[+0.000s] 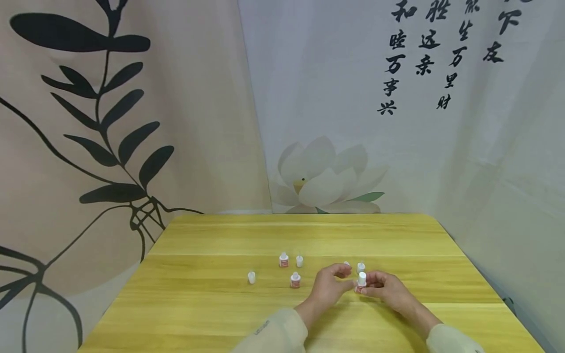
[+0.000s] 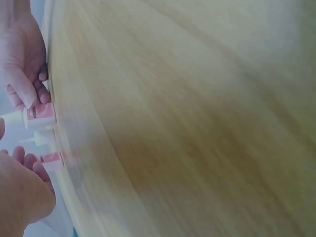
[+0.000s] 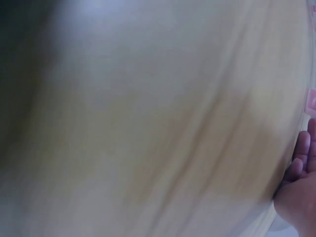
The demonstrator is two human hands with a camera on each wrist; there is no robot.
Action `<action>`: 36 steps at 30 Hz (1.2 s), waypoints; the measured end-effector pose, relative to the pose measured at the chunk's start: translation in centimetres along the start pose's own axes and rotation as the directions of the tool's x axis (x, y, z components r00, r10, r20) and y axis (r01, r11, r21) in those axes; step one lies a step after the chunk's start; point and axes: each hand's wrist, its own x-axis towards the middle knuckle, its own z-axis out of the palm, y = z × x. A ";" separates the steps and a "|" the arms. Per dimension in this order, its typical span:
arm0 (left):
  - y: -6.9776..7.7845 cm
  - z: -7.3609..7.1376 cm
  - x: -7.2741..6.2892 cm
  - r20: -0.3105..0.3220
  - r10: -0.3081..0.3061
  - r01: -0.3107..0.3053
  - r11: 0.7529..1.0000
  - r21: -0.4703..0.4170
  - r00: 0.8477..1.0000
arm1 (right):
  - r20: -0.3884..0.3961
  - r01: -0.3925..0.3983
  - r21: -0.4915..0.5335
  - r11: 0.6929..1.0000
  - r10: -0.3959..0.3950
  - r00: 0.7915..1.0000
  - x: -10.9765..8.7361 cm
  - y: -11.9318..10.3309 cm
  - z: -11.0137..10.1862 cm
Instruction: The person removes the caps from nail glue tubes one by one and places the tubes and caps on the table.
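Note:
My right hand (image 1: 388, 291) grips a small white bottle (image 1: 360, 289) with a pink-red label and a white cap (image 1: 362, 278), thumb and fingers at its side. It stands upright at the table surface. My left hand (image 1: 327, 284) is on the bottle's other side, its thumb stretched out right at it and its index finger bent above. In the left wrist view the label of the held bottle (image 2: 42, 114) shows beside the right fingertips. A white piece with a thin tip (image 2: 43, 138) and another pink-labelled bottle (image 2: 52, 160) stand behind, the latter partly hidden by my left fingers.
Two similar bottles stand left of my hands, one farther back (image 1: 284, 260) and one nearer (image 1: 295, 281). Small white pieces stand at the far left (image 1: 251, 277), beside the back bottle (image 1: 299, 261) and behind the held bottle (image 1: 361, 267). A printed curtain (image 1: 212, 122) hangs behind the wooden table (image 1: 198, 304).

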 end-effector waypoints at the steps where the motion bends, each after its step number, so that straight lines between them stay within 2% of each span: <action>1: 0.0 0.1 0.0 0.002 -0.002 0.002 1.000 -0.002 1.000 | 0.004 0.001 0.010 1.000 -0.001 1.000 0.0 0.0 0.0; 6: 0.2 0.5 0.3 0.000 -0.009 0.009 1.000 0.006 1.000 | 0.015 -0.003 0.032 0.999 0.003 1.000 0.0 0.2 -0.1; 16: 0.4 1.0 0.5 0.024 -0.017 0.017 1.000 0.001 1.000 | -0.022 0.011 -0.068 0.998 -0.012 1.000 0.1 0.3 -0.1; 36: -0.1 1.3 0.6 0.045 -0.020 0.019 0.999 0.025 0.999 | -0.006 -0.003 -0.080 0.997 0.002 1.000 -0.1 0.2 -0.1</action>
